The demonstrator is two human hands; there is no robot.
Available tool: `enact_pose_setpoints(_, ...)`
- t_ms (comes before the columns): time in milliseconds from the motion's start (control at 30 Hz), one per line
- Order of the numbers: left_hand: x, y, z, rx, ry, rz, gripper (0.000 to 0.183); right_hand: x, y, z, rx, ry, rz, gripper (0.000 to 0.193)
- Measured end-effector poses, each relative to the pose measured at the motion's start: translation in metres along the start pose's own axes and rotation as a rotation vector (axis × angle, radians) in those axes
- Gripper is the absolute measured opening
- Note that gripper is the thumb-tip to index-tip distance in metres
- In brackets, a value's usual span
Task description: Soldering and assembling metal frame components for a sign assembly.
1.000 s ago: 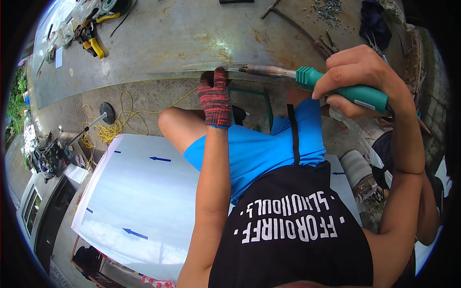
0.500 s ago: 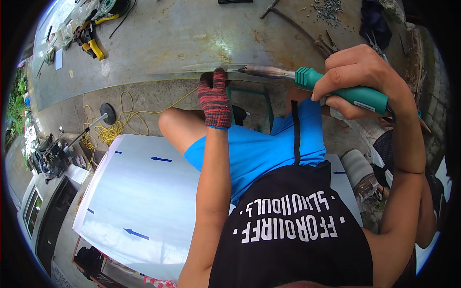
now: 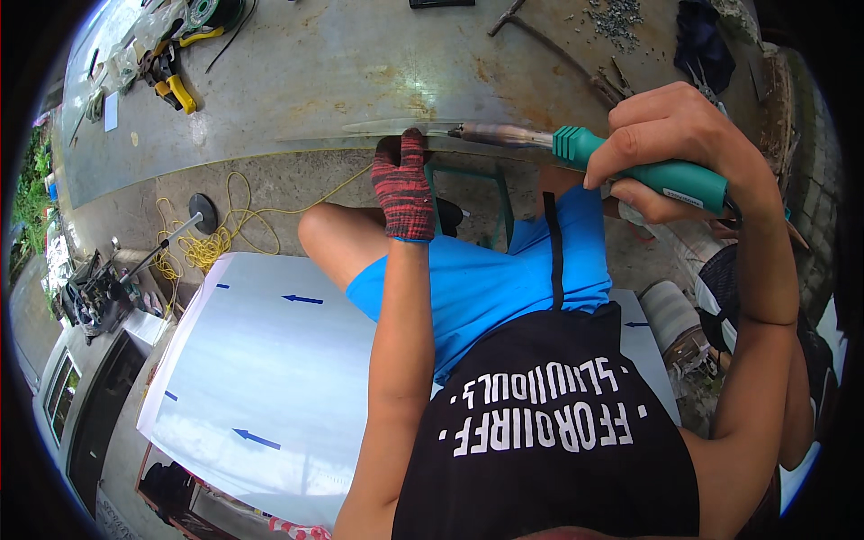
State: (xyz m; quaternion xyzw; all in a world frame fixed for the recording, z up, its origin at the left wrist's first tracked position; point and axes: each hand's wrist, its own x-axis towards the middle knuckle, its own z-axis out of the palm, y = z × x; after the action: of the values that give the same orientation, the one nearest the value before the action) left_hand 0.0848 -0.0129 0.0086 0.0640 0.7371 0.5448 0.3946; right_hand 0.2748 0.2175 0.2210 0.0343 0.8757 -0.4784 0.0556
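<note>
My right hand [image 3: 675, 135] is wrapped round the green handle of a soldering iron [image 3: 576, 144]. The iron lies almost level, its metal shaft and dark tip pointing left along the table's near edge. My left hand [image 3: 403, 193], in a red and black knit glove, pinches a thin clear plastic piece [image 3: 373, 129] at that edge, thumb on top. The iron's tip sits just right of the gloved thumb, at the clear piece; I cannot tell if they touch. The fingers under the edge are mostly hidden.
The metal table [image 3: 297, 81] carries yellow-handled pliers [image 3: 171, 85], a forked stick [image 3: 558, 49], grey pellets [image 3: 616, 20] and a dark cloth [image 3: 704, 45]. A yellow cord [image 3: 211, 245] lies coiled on the floor. Beside me is a white sheet with blue arrows [image 3: 261, 360].
</note>
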Motion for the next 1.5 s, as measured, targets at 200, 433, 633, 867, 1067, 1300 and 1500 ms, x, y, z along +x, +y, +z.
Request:
enact_pose_setpoints(200,0.0002,-0.0002,0.0008,0.008,-0.002,0.011,0.034,0.0004,0.0014,-0.001,0.016,-0.002,-0.006,0.019)
enact_pose_setpoints(433,0.0006,-0.0013,0.0,0.033,0.0,0.03,0.036,0.0009,0.0001,-0.0009,0.001,0.004,0.002,0.019)
enact_pose_setpoints(633,0.0025,-0.0042,-0.0003,0.034,0.014,0.037,0.035,0.0024,0.0001,-0.0007,-0.012,0.013,-0.01,0.018)
enact_pose_setpoints(867,0.002,-0.0025,-0.0001,0.038,0.01,0.034,0.034,0.0024,0.0011,-0.0017,-0.015,0.007,-0.008,0.017)
enact_pose_setpoints(1067,0.0025,-0.003,0.0003,0.042,0.011,0.019,0.034,0.0039,0.0033,-0.0056,0.015,0.001,0.0,0.015)
enact_pose_setpoints(1300,0.0023,-0.0048,0.0002,0.053,0.004,0.037,0.037,0.0041,0.0007,-0.0058,0.003,0.0,-0.009,0.014)
enact_pose_setpoints(1500,0.003,-0.0069,-0.0025,0.094,0.015,0.04,0.038,0.004,0.0017,-0.0023,0.01,0.007,-0.006,0.014)
